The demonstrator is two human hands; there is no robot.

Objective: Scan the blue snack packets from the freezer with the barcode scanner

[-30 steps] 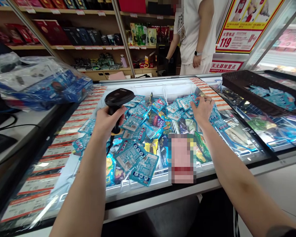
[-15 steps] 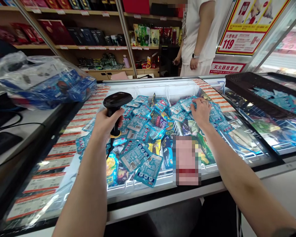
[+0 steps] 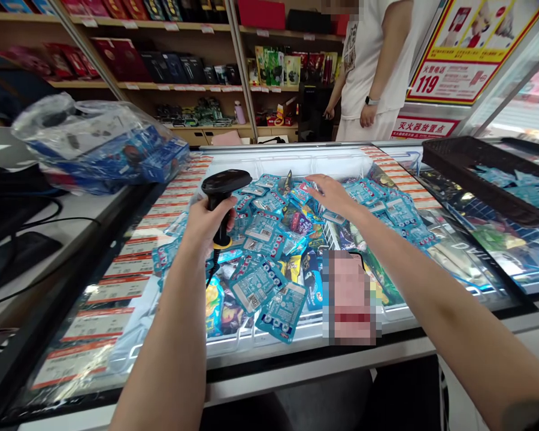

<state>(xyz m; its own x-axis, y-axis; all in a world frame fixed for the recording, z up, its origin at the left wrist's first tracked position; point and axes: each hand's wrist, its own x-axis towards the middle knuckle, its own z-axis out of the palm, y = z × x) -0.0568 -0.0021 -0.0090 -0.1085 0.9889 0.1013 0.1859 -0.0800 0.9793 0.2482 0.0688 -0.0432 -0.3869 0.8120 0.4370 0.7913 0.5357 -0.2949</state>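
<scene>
Black handheld scanner [image 3: 227,181] was held upright in the left hand [image 3: 206,224], fingers wrapped round the handle, scanner head above the left half of the freezer [image 3: 323,369]. Cable [image 3: 212,268] was seen hanging from the scanner's base.

Right hand [image 3: 330,194] was stretched over the freezer's back middle, fingers extended and loosely parted, nothing seen pinched. Red-and-blue packet [image 3: 300,193] was located just beside its fingertips; contact could not be told.

Teal packets [image 3: 263,227] were heaped from the left edge to the middle, more toward the back right corner; two were overlapped near the front edge. Yellow packet [image 3: 295,266] and purple packet [image 3: 302,224] were exposed mid-freezer. Pink item [image 3: 353,293], pixelated, was placed at the front edge, right of centre.

Price labels [image 3: 101,323] were lined up along the left edge. Dark basket [image 3: 469,161], with similar packets inside, was set toward the back right corner. Plastic-wrapped bundle [image 3: 112,140] was parked by the back left corner. Beyond the back edge, a person in white [image 3: 377,72] was seen.
</scene>
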